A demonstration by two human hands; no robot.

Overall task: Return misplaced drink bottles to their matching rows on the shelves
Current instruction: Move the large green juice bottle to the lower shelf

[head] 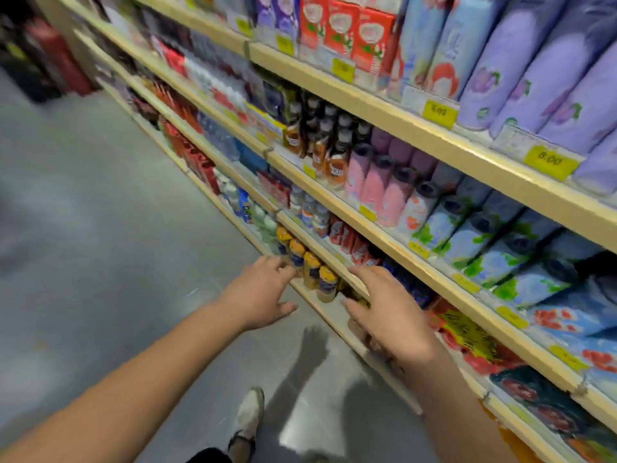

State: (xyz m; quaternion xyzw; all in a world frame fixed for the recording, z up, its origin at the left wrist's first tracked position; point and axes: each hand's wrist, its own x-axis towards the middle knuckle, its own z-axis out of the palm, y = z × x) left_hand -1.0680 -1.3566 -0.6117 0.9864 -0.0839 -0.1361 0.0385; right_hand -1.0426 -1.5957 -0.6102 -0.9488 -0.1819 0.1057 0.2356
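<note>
A row of small bottles with yellow caps and blue labels (312, 269) stands on a low shelf (329, 310) of the drink aisle. My left hand (263, 292) hovers just left of that row with fingers spread and nothing in it. My right hand (384, 305) reaches over the shelf edge just right of the same bottles, fingers apart; whether its fingertips touch a bottle beneath is hidden. The picture is blurred by motion.
Wooden shelves run diagonally on the right: purple and blue cans (534, 71) on top, pink and blue bottles (394, 192) below, red cans (354, 245) lower. Yellow price tags (439, 112) line the edges. Grey floor (100, 245) lies left; my shoe (248, 416) is below.
</note>
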